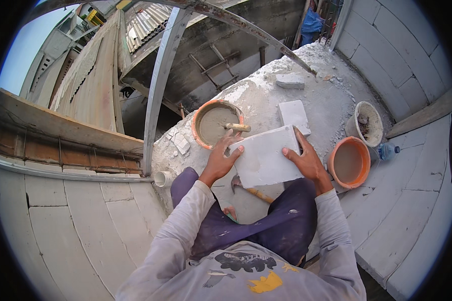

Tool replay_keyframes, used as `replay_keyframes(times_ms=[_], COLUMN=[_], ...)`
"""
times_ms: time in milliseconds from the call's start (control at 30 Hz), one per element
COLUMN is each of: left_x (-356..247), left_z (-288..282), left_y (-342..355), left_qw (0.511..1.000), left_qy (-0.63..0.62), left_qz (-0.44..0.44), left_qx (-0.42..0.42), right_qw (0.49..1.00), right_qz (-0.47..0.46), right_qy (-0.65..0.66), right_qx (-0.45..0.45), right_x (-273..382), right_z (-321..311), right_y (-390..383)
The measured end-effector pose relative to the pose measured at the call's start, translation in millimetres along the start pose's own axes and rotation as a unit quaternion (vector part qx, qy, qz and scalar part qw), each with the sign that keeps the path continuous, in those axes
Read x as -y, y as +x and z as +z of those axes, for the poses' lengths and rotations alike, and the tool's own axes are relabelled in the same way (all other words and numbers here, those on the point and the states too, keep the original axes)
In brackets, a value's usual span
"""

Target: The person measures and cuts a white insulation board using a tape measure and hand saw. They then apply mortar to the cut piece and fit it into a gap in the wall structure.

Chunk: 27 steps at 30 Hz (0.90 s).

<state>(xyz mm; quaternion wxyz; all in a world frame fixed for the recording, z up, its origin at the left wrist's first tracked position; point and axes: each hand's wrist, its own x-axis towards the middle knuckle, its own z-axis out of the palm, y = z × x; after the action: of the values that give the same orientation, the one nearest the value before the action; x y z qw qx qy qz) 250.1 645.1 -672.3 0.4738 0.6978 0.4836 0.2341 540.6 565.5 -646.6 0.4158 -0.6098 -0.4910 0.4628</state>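
Note:
Between my hands I hold a white lightweight concrete block [267,159] up in front of my knees. My left hand [221,156] grips its left edge, thumb on the near face. On the opposite edge, my right hand [306,159] has its thumb on the face and its fingers behind. Just beyond my left hand is an orange bucket [198,113] of grey mortar, with a wooden tool handle [237,127] across its rim. Another white block [295,116] lies behind the held one. Below it, a claw hammer [256,193] rests on the floor, partly hidden by my leg.
To the right stand an orange bucket [365,168] of greyish liquid, a whitish bucket [378,134] with debris and a plastic bottle [386,151]. A block piece [290,81] lies farther back. Block walls [381,45] flank me; a metal post [161,85] rises at the left-hand ledge.

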Motion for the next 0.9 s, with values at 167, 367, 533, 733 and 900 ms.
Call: replay_keyframes(times_ms=[167,367,533,733,900], left_x=[-33.9,-25.7,-2.4,31.9,45.4], left_z=[38.2,52.8,92.0,102.6,93.8], left_y=[6.7,-6.1,-3.1,-21.3,-30.4], left_qw=[0.995,0.992,0.982,0.971,0.953], left_qy=[-0.021,-0.089,-0.082,-0.155,-0.163], left_qz=[0.089,0.06,0.052,-0.018,-0.174], left_qx=[0.03,-0.067,-0.159,-0.181,-0.186], right_qw=[0.966,0.958,0.946,0.944,0.926], right_qz=[-0.024,-0.044,-0.054,-0.034,-0.024], right_qy=[-0.259,-0.282,-0.318,-0.326,-0.376], right_qx=[0.008,0.009,-0.018,-0.02,0.004], right_x=[17.1,9.8,-44.9,-65.8,-62.6], right_z=[35.0,66.3,78.8,104.8,105.7], right_y=[-0.9,-10.2,-7.1,-8.8,-10.6])
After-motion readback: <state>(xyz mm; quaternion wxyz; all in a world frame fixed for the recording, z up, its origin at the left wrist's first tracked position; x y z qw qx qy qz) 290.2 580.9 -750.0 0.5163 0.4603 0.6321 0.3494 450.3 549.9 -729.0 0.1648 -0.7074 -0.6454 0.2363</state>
